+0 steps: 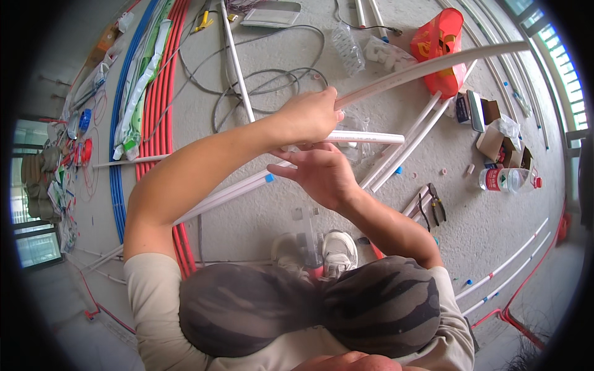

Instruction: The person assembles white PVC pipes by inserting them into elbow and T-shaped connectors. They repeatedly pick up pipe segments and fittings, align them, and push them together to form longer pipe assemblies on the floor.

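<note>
Your left hand (309, 116) is wrapped in a fist around a long white pipe (396, 78), which slants up to the right and crosses in front of a red bag (430, 43). Just below it, your right hand (325, 173) is turned up with its fingers loosely spread; a shorter white pipe (371, 137) juts out to the right from between your hands, though their overlap makes it hard to tell which of them, if either, grips it. Near your right hand, on its left, is a blue cap (269, 178) at the end of some white pipes (232, 195). Farther out, pliers (437, 204) and a clear bottle (508, 180) lie to your right on the grey floor (383, 232), while red pipes (162, 99) and blue pipes (127, 80) run side by side on your left.
</note>
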### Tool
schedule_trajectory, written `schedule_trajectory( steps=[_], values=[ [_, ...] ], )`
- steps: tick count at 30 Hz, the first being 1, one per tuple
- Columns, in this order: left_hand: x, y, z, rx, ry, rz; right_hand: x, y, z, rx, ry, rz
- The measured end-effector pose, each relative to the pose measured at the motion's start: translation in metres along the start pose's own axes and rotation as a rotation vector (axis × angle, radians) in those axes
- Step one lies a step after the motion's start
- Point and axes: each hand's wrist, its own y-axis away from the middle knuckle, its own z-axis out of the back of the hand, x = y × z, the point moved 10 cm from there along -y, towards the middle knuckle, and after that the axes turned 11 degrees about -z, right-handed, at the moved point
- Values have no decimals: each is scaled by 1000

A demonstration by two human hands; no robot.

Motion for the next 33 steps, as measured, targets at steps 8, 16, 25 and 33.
schedule_trajectory(
  steps=[8,16,25,33],
  values=[
    [-27,19,21,-150,-198,-121,4,7,17,-149,-161,-44],
    [-38,39,2,-280,-439,-230,9,22,35,-266,-223,-48],
    [133,184,36,-576,-475,18,62,87,143,-636,127,231],
    [324,313,-21,-383,-431,499,10,49,44,-84,265,58]
  ],
)
